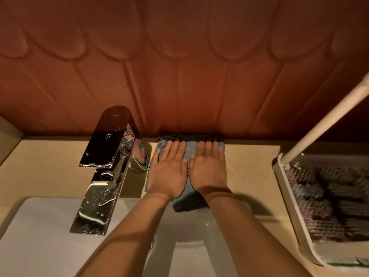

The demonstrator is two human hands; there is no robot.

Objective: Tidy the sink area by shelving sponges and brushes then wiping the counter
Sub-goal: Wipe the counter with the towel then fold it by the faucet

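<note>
A grey-blue cloth [189, 200] lies on the beige counter [251, 162] behind the sink, its far edge against the wall. My left hand [169, 172] and my right hand [208, 168] rest flat on the cloth side by side, palms down, fingers straight and pointing at the wall. Neither hand grips the cloth. At the right stands a white shelf rack [287, 194] that holds several dark scrub sponges [327, 204]. No brush is in view.
A chrome tap [105, 164], wet with drops, stands just left of the cloth. The white sink basin [40, 236] lies below it. A red-brown scalloped tile wall [179, 76] backs the counter. The rack's white post [327, 120] slants up at the right.
</note>
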